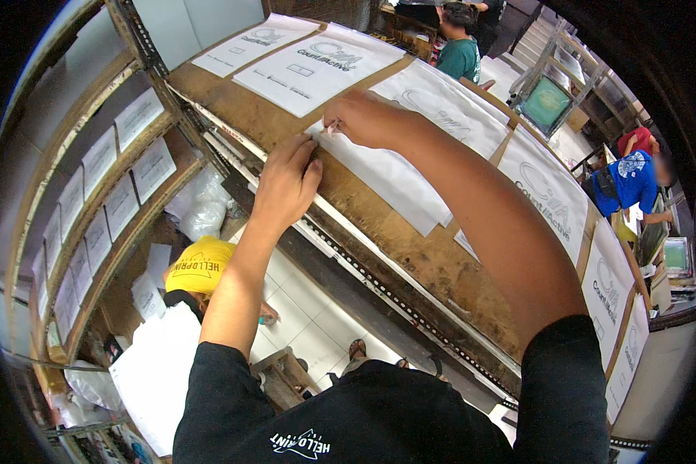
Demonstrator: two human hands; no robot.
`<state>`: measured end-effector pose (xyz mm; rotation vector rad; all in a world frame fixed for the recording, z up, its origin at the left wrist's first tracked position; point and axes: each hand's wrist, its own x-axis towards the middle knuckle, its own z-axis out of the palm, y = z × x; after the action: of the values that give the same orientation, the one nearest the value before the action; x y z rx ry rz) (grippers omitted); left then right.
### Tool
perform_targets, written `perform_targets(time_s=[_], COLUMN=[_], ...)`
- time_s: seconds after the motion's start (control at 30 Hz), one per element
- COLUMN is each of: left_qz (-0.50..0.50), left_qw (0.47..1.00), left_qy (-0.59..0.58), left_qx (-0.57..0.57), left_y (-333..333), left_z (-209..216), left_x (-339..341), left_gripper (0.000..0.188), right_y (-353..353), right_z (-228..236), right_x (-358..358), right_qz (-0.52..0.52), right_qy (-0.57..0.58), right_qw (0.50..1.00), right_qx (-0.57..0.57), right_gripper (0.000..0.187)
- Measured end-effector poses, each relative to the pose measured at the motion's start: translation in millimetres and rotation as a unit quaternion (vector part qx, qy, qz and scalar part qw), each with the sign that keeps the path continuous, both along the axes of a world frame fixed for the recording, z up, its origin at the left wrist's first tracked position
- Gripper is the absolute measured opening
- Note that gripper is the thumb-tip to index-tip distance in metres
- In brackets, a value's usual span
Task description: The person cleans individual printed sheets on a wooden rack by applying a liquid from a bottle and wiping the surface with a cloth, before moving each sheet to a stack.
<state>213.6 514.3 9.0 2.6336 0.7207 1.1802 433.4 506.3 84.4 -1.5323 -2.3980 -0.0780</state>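
A white printed sheet (398,182) lies on the brown board surface in front of me, partly covered by my right forearm. My right hand (356,120) reaches across to its near left corner, thumb and fingers pinched on the white material. Close beside that corner, my left hand (288,179) rests on the board's near edge with its fingers stretched forward and thumb apart. Its fingertips are next to the corner; whether they touch the sheet I cannot tell. Another printed sheet (305,81) lies flat just beyond my hands.
More printed sheets (545,197) line the long board (448,267) to the right. Shelves at left hold white sheets (147,166). Below, a person in a yellow cap (201,264) is near a wooden stool (286,379). Other people, one in a blue shirt (630,182), are beyond the board.
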Motion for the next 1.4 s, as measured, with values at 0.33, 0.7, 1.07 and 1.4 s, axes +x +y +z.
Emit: perform_targets(time_s=[0.33,0.7,1.07,1.4], left_qz=[-0.003,-0.007,-0.006,0.014], left_qw=[0.999,0.999,1.0,1.0], left_qy=[0.047,0.026,0.02,0.02], left_qx=[-0.006,0.04,0.02,0.0], left_y=[6,8,6,5], left_z=[7,4,3,0], left_x=[2,4,3,1], left_gripper=[0.036,0.035,0.037,0.037], right_y=[-24,-171,-118,-13], right_z=[-4,10,46,-18], right_x=[12,31,33,-6], right_qz=[-0.001,-0.036,-0.009,-0.06], right_qy=[-0.008,-0.006,-0.011,0.019], right_qw=[0.997,0.989,0.999,0.994], right_qx=[-0.079,-0.143,-0.047,0.091], right_gripper=[0.026,0.02,0.016,0.03])
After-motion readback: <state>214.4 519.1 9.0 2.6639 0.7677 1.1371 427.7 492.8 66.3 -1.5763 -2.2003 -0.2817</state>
